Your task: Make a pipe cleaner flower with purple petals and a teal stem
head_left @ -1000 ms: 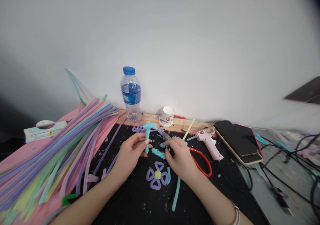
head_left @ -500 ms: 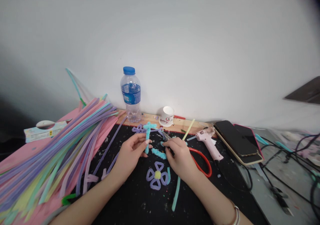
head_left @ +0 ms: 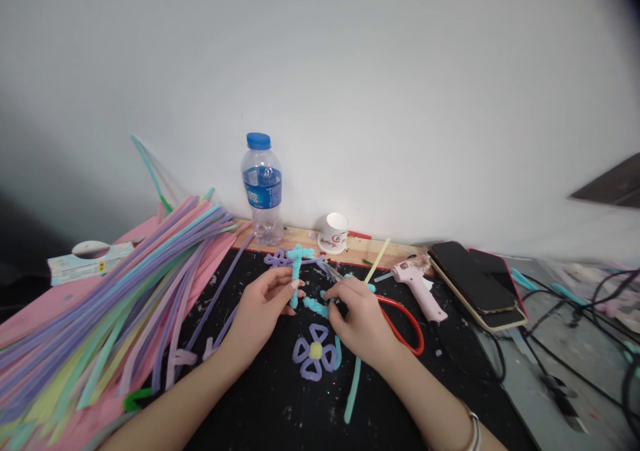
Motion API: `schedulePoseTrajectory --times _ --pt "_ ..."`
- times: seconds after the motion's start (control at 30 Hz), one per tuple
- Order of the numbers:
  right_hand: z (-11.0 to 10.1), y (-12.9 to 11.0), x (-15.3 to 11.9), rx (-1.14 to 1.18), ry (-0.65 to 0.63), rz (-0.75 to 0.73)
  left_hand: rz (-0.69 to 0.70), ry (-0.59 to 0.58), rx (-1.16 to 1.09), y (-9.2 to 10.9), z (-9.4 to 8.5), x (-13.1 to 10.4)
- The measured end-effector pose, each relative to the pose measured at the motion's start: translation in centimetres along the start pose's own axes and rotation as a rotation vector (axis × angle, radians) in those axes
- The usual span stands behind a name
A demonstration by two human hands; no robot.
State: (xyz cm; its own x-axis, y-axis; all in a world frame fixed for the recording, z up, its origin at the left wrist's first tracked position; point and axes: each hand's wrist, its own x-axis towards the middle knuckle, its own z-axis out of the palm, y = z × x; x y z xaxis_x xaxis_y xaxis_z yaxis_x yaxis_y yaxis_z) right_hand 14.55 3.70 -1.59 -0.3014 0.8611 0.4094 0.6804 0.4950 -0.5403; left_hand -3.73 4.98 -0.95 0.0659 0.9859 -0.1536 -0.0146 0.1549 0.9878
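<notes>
My left hand [head_left: 265, 301] pinches a twisted turquoise pipe cleaner [head_left: 296, 274], held upright with a crosswise knot at its top. My right hand [head_left: 357, 314] is closed, with a bit of turquoise pipe cleaner [head_left: 323, 295] showing at its fingertips; its palm side is hidden. Between the hands lies another twisted turquoise piece [head_left: 315, 306], its right end behind my right thumb. A purple flower with a yellow centre [head_left: 315, 351] rests on the black mat just below. Scissors with red handles [head_left: 413, 331] lie partly under my right hand, blades pointing up and left.
A large bundle of pastel pipe cleaners [head_left: 125, 297] covers the left side. Against the wall stand a water bottle [head_left: 263, 191] and a paper cup [head_left: 333, 233]. To the right are a pink glue gun [head_left: 419, 291], phones [head_left: 475, 281] and tangled cables [head_left: 555, 371].
My right hand has shifted slightly left and down, its thumb now overlapping the end of the lying turquoise piece. My left hand and its pipe cleaner have stayed in place.
</notes>
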Motion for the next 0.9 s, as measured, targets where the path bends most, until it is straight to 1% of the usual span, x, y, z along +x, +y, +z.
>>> schedulePoseTrajectory --times 0.23,0.37,0.43,0.53,0.63,0.77,0.9 --pt "-0.1 -0.3 0.2 0.025 -0.016 -0.01 0.012 -0.003 0.011 -0.1 0.0 0.1" --pt "-0.4 -0.6 0.3 0.093 -0.013 -0.022 0.006 0.0 0.012 0.0 0.0 0.2" --pt "-0.6 -0.7 0.3 0.157 0.018 -0.015 0.001 -0.002 0.01 0.1 0.1 0.1" --pt "-1.0 -0.9 0.4 0.244 0.118 0.02 -0.008 -0.014 0.006 0.3 0.3 0.0" --pt "-1.1 -0.9 0.3 0.306 0.189 0.04 -0.015 -0.05 0.009 0.5 0.5 -0.1" --pt "-1.0 -1.1 0.1 0.384 0.178 0.03 0.009 -0.141 -0.006 0.6 0.6 -0.3" --pt "-0.6 -1.2 0.0 0.424 0.166 0.066 0.01 -0.22 -0.028 0.5 0.8 -0.6"
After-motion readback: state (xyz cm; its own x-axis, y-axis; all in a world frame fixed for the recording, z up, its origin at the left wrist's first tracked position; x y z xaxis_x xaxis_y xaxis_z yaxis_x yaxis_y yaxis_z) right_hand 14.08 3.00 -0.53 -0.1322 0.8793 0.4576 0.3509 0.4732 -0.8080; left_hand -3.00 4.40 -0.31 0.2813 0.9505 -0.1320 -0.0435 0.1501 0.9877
